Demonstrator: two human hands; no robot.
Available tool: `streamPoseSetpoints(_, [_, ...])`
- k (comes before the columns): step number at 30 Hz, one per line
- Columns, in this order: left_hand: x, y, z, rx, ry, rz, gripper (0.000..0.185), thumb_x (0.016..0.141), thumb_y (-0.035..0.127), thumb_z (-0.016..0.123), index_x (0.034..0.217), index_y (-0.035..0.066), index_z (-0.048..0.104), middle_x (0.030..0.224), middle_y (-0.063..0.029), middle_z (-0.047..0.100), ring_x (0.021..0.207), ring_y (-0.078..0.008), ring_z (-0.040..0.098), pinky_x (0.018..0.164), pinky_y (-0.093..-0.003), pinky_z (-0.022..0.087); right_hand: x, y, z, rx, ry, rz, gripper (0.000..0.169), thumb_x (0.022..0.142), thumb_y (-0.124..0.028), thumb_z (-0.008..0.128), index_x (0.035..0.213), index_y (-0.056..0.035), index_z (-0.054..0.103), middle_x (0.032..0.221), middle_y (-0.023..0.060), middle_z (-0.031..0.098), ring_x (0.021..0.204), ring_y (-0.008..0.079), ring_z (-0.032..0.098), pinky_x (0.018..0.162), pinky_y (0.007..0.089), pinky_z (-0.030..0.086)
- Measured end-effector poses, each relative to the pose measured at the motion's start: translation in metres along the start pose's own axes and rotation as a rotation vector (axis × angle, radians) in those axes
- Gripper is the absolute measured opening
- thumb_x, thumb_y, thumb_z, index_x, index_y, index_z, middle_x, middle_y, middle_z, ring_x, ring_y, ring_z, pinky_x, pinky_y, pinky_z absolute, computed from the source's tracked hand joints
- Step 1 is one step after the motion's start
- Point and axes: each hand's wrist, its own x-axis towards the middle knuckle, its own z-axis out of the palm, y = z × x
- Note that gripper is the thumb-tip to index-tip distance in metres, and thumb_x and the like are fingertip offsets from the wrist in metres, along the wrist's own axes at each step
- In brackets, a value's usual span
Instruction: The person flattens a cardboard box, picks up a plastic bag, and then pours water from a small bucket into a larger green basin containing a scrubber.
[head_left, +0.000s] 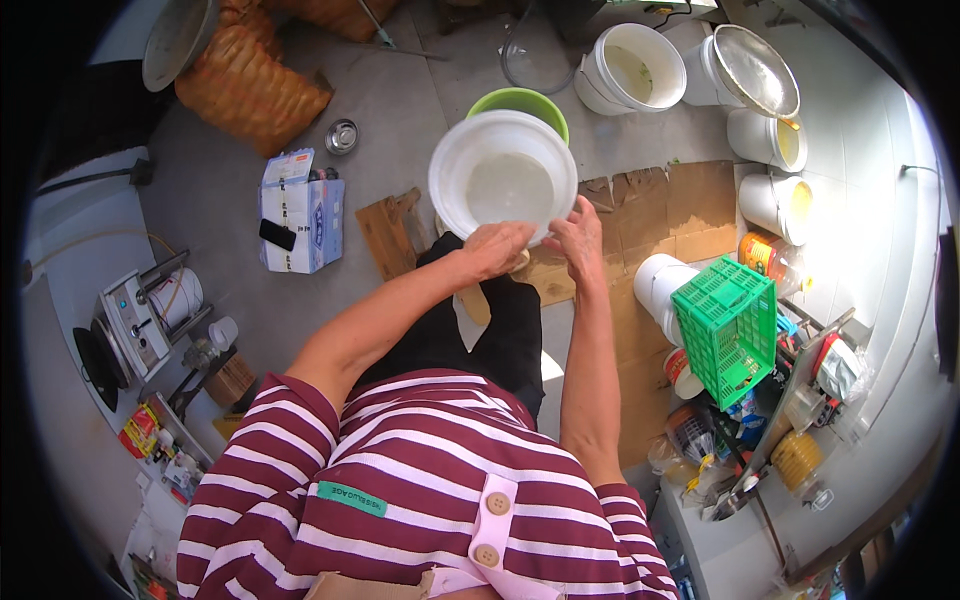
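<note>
In front of me is a round white plastic basin (510, 184), its inside facing up, with a cloudy, pale bottom. My left hand (501, 249) grips its near rim, fingers curled over the edge. At the near right of the same rim, my right hand (577, 241) holds on with its fingertips, the thumb side partly hidden. Behind and partly under the white basin shows a bright green basin (525, 99), mostly covered by it. Whether the two basins touch cannot be seen.
White buckets (634, 71) line the far right, one topped by a round metal sieve (756, 71). A green plastic crate (724, 334) stands right of flattened cardboard (660, 217). Leftward are a taped box (300, 217) bearing a phone (277, 235), a steel bowl (343, 136) and a mesh sack (247, 90).
</note>
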Motion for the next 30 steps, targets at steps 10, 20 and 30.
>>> streamPoseSetpoints(10, [0.055,-0.106,-0.117,-0.954,0.407,-0.475,0.031,0.069,0.004,0.067,0.099,-0.002,0.061,0.091,-0.0067,0.063,0.08,-0.0137,0.058,0.074,-0.027,0.046,0.134,0.069,-0.02,0.596,0.013,0.225,0.05,0.084,-0.005,0.055,0.13,0.0027,0.035,0.124,0.0195,0.048,0.111,0.028,0.051,0.085,0.0389,0.05])
streamPoseSetpoints(20, [0.156,-0.238,-0.075,-0.705,0.379,-0.58,0.032,0.067,0.004,0.066,0.098,-0.004,0.061,0.091,-0.0084,0.064,0.082,-0.0159,0.06,0.078,-0.0281,0.046,0.301,0.227,0.018,0.426,0.224,0.419,0.047,0.081,-0.003,0.056,0.127,-0.0022,0.043,0.12,0.0172,0.048,0.107,0.0238,0.051,0.082,0.0344,0.05])
streamPoseSetpoints(30, [0.255,-0.353,-0.03,-0.673,0.234,-0.454,0.037,0.065,0.0,0.065,0.101,-0.005,0.06,0.093,-0.0092,0.064,0.083,-0.0157,0.061,0.082,-0.0283,0.046,0.521,0.331,0.113,-0.565,0.222,-0.004,0.083,0.071,-0.013,0.066,0.141,-0.0233,0.024,0.148,0.0164,0.003,0.133,0.0463,0.005,0.102,0.0532,0.03])
